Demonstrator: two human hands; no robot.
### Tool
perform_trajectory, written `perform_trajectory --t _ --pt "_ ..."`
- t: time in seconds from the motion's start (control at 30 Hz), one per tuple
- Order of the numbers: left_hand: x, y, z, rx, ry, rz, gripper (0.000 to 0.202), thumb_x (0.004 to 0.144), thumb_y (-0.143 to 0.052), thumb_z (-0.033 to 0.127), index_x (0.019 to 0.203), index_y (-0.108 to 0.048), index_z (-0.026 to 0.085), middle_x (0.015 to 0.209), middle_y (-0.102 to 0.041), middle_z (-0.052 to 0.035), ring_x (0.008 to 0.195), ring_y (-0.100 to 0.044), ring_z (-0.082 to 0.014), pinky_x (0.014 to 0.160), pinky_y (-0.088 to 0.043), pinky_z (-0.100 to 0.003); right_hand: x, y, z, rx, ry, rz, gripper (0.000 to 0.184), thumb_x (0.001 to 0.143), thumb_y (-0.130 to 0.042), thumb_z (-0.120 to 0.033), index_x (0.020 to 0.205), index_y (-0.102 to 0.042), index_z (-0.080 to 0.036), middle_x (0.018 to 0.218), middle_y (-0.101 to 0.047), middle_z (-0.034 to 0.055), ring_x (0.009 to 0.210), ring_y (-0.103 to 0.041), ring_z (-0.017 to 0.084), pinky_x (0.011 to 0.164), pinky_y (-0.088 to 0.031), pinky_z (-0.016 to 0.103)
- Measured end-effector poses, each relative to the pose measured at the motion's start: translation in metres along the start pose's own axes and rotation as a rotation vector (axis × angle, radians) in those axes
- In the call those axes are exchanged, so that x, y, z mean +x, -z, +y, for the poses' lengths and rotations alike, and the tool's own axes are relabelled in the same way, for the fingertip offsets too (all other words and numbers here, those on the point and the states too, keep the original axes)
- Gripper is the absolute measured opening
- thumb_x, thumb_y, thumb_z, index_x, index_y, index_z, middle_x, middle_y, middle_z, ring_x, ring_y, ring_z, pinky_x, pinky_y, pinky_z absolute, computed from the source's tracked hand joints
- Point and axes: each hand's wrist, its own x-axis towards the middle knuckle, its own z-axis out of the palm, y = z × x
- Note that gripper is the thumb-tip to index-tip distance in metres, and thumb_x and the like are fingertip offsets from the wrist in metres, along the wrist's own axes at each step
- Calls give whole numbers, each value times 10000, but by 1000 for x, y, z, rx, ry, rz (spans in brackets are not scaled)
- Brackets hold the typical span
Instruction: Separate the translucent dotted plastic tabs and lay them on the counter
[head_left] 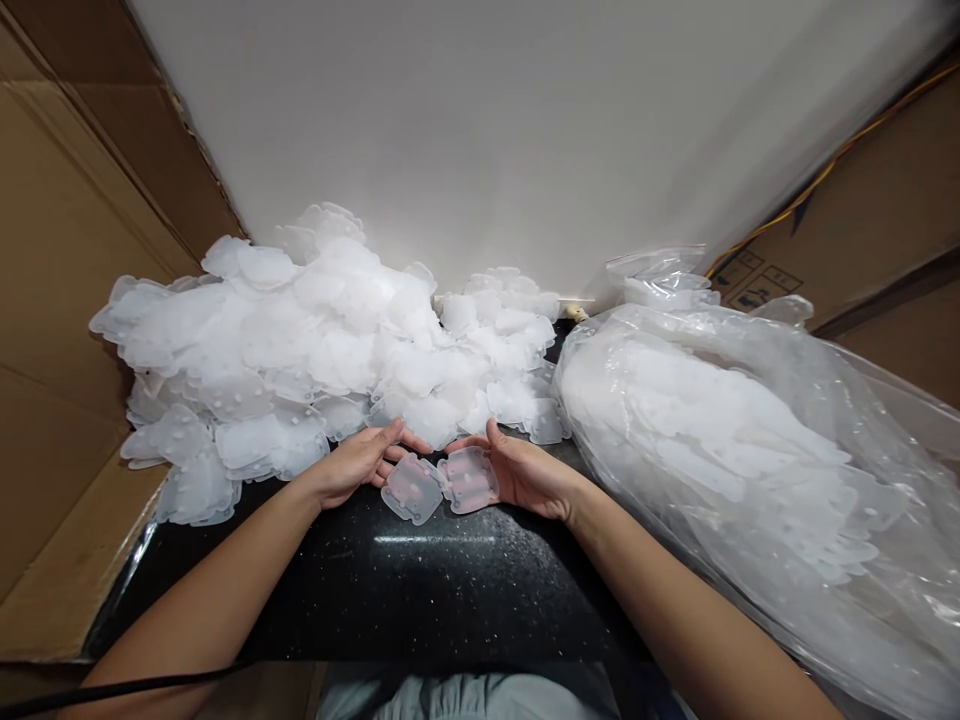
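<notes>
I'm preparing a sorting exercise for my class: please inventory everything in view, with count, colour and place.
Translucent pieces: two, frosted, side by side at the centre
Heaped pieces: too many to count, white, back of the counter
Counter: one, speckled black, below the heap
Large bag: one, clear, right side
Bagged pieces: uncountable, white, inside it
Cardboard: panels, brown, far left
Carton: at least one, brown, far right
Cord: one, yellow, along the carton
Cable: one, black, bottom left
Wall: one, pale grey, behind
Garment: one, pale, bottom centre
Left hand: one, bare, behind the left piece
Right hand: one, bare, behind the right piece
</notes>
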Motion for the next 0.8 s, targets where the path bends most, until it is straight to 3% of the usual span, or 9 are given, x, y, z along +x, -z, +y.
perform_trajectory --t 0.5,0.8 --pt "-2 1 -1 78 11 -39 848 711 -476 842 1119 -708 136 960 -738 -136 702 -661 -192 643 -485 -295 -1 -1 1 -32 26 20 484 884 -579 -575 1070 -651 -134 1101 -678 146 878 -690 230 765 -555 374" --pt "-1 1 -3 81 0 -55 732 757 -533 760 1103 -690 135 981 -703 -122 681 -641 -169 635 -478 -289 0 -3 2 -33 38 31 528 757 -723 -592 1031 -641 -148 1003 -691 106 841 -690 231 785 -544 402"
